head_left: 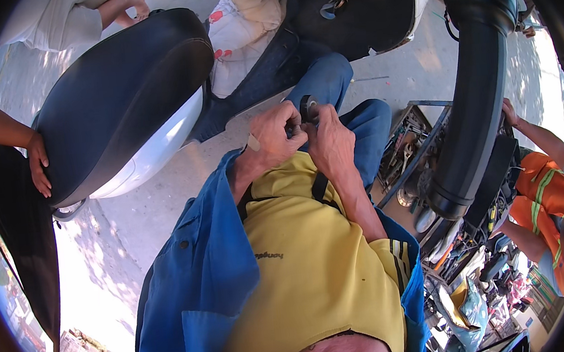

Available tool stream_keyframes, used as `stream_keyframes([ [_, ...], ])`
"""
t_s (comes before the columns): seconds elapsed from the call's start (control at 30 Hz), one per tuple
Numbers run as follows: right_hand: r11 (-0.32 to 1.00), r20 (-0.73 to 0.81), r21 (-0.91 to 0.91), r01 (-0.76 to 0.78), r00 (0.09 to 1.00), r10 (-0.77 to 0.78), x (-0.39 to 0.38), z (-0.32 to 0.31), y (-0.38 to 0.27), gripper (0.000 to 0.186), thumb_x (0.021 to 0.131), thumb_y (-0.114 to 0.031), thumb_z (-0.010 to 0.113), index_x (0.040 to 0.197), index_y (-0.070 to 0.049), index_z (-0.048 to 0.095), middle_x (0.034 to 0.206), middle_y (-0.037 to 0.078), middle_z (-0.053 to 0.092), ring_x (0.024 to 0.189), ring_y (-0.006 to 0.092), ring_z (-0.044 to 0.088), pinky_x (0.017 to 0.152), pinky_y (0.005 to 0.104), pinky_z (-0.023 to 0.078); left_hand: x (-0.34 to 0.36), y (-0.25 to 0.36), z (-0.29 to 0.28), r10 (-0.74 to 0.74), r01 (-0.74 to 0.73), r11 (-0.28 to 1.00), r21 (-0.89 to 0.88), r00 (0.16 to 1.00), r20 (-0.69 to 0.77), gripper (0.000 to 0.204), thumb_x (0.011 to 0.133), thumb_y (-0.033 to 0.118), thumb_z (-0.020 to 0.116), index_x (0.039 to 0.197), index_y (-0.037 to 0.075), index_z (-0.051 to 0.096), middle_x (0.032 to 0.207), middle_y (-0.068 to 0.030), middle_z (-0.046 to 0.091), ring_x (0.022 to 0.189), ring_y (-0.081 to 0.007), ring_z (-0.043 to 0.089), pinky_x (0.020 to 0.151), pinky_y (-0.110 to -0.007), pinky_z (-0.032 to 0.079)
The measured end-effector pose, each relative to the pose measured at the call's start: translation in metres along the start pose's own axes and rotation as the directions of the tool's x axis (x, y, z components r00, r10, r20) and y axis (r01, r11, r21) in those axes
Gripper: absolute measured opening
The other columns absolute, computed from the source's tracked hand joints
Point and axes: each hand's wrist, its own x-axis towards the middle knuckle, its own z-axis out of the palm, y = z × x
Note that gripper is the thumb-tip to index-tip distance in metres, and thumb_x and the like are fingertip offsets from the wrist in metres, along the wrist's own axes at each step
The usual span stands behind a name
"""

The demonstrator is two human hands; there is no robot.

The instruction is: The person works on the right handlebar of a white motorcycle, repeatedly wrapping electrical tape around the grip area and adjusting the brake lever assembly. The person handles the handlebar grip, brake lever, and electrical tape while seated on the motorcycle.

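Note:
In front of my yellow shirt and blue jacket, my left hand (277, 134) and my right hand (328, 138) meet with fingers closed around a small dark curved part (309, 106). A strip like a plaster is on my left wrist. The fingers partly hide the part, so its shape is unclear. My jeans-clad knees are just beyond, beside the scooter, which has a black seat (127, 89) on the left and a bunch of keys (340, 1) at its dark front panel.
Another person's hand (38, 164) rests on the seat; someone's bare foot (136, 4) shows upper left. A thick black tube (465, 126) stands right, over a cart with tools (407, 151). A person in an orange vest (539, 207) is at far right. Padded fabric (242, 25) lies on the scooter.

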Motion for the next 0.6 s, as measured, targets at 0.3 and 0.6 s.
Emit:
stream_keyframes([
  [0.3, 0.998, 0.058, 0.054, -0.021, 0.998, 0.017, -0.002, 0.002, 0.016, 0.028, 0.091, -0.020, 0.073, 0.113, -0.006, 0.063, 0.108, 0.013, 0.068, 0.096, 0.0380, 0.070, 0.076, 0.0493, 0.054, -0.021, -0.039, 0.009, -0.156, 0.206, 0.876, -0.437, 0.977, 0.147, 0.014, 0.086, -0.008, 0.055, 0.098, -0.002, 0.058, 0.110, -0.0053, 0.066, 0.090, -0.0072, 0.057, 0.082, -0.024, 0.051],
  [0.6, 0.999, 0.051, 0.029, -0.038, 0.998, 0.037, 0.001, 0.015, 0.026, 0.025, 0.094, -0.021, 0.071, 0.111, -0.004, 0.063, 0.104, 0.017, 0.067, 0.096, 0.0412, 0.068, 0.078, 0.0503, 0.055, -0.023, -0.059, 0.026, -0.160, 0.222, 0.841, -0.493, 0.973, 0.165, 0.017, 0.088, -0.008, 0.058, 0.102, 0.000, 0.054, 0.121, -0.0152, 0.066, 0.115, -0.0176, 0.064, 0.102, -0.035, 0.053],
])
